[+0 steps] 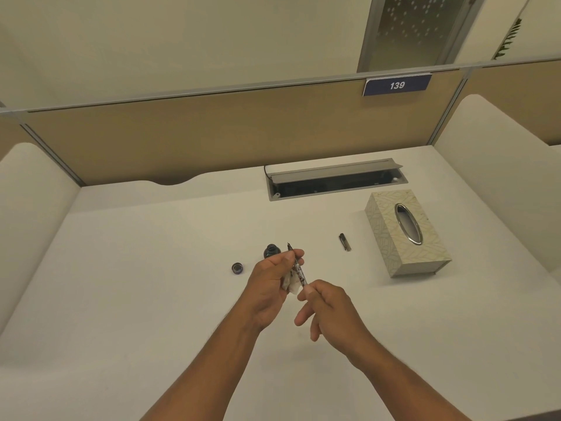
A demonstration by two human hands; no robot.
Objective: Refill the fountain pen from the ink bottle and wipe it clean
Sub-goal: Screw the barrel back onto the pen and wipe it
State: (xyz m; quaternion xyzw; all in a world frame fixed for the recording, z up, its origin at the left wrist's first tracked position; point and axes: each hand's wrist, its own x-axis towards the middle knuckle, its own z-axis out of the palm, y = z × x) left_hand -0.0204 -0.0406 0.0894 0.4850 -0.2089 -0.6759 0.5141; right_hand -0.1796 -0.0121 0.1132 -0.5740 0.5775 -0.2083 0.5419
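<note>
The fountain pen (298,267) is held over the white desk with its nib pointing up and away, just right of the open ink bottle (271,250). My left hand (270,284) grips the pen's front part and also holds a crumpled white tissue (292,284) against the barrel. My right hand (328,308) pinches the pen's rear end. The bottle's lid (237,268) lies on the desk to the left of the bottle. The pen cap (345,242) lies further right.
A patterned tissue box (406,235) stands at the right of the desk (136,284). Behind it is an open cable tray (334,182) set into the desk. Beige partition walls enclose the desk at the back and sides.
</note>
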